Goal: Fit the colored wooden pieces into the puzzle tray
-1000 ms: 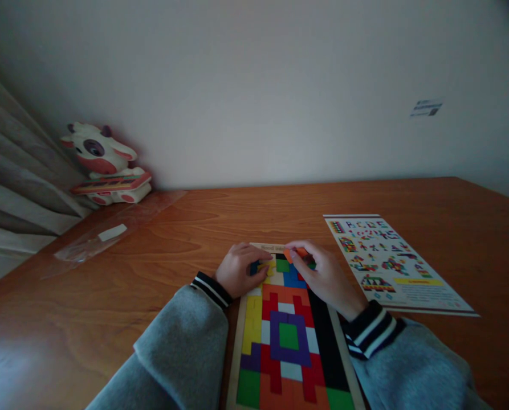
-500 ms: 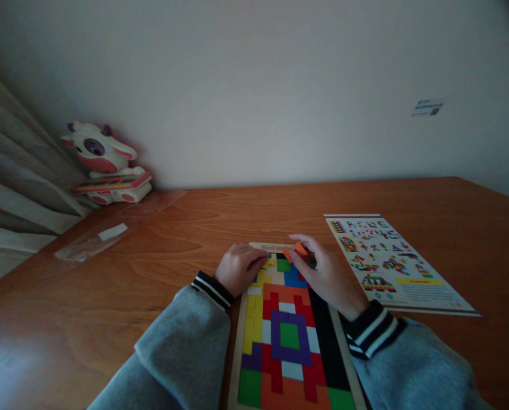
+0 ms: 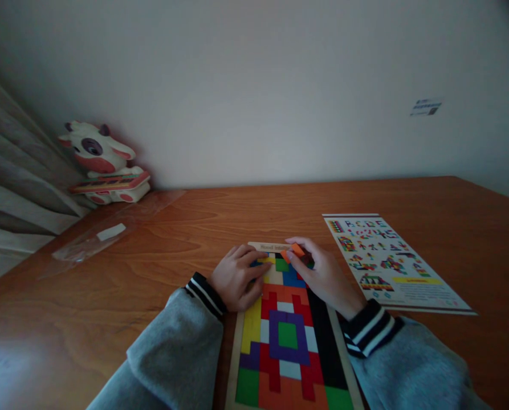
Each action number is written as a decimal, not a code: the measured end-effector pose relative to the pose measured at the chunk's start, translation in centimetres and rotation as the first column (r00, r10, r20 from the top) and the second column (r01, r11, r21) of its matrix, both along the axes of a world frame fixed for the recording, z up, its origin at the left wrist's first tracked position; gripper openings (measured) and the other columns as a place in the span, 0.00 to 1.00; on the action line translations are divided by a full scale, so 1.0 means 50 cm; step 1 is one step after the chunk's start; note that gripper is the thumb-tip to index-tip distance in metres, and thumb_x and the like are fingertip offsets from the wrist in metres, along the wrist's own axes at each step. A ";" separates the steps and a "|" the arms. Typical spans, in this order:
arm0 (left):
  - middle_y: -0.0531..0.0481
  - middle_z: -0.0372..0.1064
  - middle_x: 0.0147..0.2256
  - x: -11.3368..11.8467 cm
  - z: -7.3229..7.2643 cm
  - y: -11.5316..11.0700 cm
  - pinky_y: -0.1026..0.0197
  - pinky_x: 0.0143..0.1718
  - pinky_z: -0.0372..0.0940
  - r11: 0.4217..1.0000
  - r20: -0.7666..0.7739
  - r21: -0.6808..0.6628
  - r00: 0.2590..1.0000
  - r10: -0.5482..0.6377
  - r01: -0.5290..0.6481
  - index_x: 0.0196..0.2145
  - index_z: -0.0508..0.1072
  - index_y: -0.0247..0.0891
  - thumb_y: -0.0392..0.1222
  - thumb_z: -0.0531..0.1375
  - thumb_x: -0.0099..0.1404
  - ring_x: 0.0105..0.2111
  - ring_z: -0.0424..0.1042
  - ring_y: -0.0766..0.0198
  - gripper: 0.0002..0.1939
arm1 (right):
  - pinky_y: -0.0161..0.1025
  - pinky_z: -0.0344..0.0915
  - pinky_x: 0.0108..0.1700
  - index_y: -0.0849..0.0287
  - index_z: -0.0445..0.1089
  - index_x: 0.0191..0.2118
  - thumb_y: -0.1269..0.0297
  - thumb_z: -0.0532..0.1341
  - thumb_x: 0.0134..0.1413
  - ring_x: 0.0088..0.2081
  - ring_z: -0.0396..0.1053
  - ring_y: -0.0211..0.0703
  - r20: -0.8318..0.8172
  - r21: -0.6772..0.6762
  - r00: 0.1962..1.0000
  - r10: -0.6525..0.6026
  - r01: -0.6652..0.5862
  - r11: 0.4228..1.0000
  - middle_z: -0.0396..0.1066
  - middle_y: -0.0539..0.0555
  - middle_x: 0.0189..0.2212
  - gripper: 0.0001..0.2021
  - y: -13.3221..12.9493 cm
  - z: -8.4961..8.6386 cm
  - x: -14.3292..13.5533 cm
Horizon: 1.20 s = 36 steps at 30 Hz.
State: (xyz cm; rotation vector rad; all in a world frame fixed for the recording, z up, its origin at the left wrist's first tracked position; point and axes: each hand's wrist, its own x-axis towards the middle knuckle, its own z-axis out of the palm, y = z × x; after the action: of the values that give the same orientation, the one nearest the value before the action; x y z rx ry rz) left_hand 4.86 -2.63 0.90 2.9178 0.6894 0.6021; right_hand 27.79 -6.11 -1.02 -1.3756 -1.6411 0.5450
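A wooden puzzle board (image 3: 231,380) lies before me, filled with coloured block pieces around a purple ring (image 3: 289,356) with a green middle. Black base shows along its right side. Over the far left corner, my left hand (image 3: 240,277) rests with its fingers spread on the yellow pieces (image 3: 251,330). Near the far right corner, my right hand (image 3: 326,277) pinches an orange puzzle piece (image 3: 297,249) between thumb and fingers, just above the board. Part of that piece is hidden by the fingers.
A printed sheet of coloured patterns (image 3: 391,265) lies right of the board. At the back left stands a toy cow with a keyboard (image 3: 104,162), with a clear plastic bag (image 3: 81,247) in front of it. A wall (image 3: 254,97) rises behind the table (image 3: 164,245).
My left hand has moved slightly back toward me and its fingers have spread out over the yellow pieces. The right hand still pinches the orange piece in nearly the same place.
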 end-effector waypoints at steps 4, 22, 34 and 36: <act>0.40 0.70 0.51 0.000 0.001 -0.001 0.45 0.49 0.63 1.000 -0.023 -0.007 1.000 0.004 -0.005 0.51 0.73 0.37 0.40 0.54 0.65 0.48 0.67 0.50 0.19 | 0.52 0.69 0.50 0.54 0.68 0.50 0.56 0.57 0.61 0.48 0.73 0.51 -0.023 -0.019 1.000 0.000 -0.001 1.000 0.74 0.58 0.47 0.15 -0.001 -0.003 0.000; 0.42 0.76 0.41 -0.034 0.008 0.004 0.52 0.42 0.68 0.994 0.088 -0.009 0.990 -0.111 0.112 0.44 0.76 0.36 0.49 0.63 0.61 0.39 0.72 0.55 0.17 | 0.47 0.74 0.41 0.54 0.67 0.49 0.53 0.64 0.54 0.40 0.76 0.50 -0.251 -0.057 0.967 -0.043 0.030 0.998 0.78 0.56 0.39 0.19 -0.004 0.006 0.000; 0.46 0.79 0.37 -0.034 -0.012 0.010 0.56 0.43 0.70 0.984 0.145 -0.033 0.975 -0.166 0.173 0.40 0.77 0.39 0.39 0.60 0.65 0.37 0.76 0.61 0.08 | 0.47 0.74 0.42 0.54 0.71 0.46 0.55 0.64 0.55 0.38 0.76 0.47 -0.144 0.016 0.988 0.062 -0.061 0.998 0.78 0.55 0.37 0.15 -0.004 -0.007 -0.003; 0.47 0.79 0.37 -0.034 -0.016 0.012 0.57 0.43 0.70 0.983 0.152 -0.016 0.972 -0.178 0.182 0.40 0.77 0.39 0.38 0.60 0.65 0.36 0.77 0.62 0.07 | 0.47 0.74 0.42 0.54 0.72 0.42 0.55 0.64 0.55 0.38 0.76 0.47 -0.107 0.031 0.992 0.067 -0.064 0.997 0.78 0.55 0.37 0.12 -0.002 -0.012 -0.004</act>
State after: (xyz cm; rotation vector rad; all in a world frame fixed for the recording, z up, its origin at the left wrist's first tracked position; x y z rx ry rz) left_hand 3.19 -2.02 0.09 2.8286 0.4073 0.7731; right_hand 27.57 -6.23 -1.62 -1.2543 -1.6043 0.6221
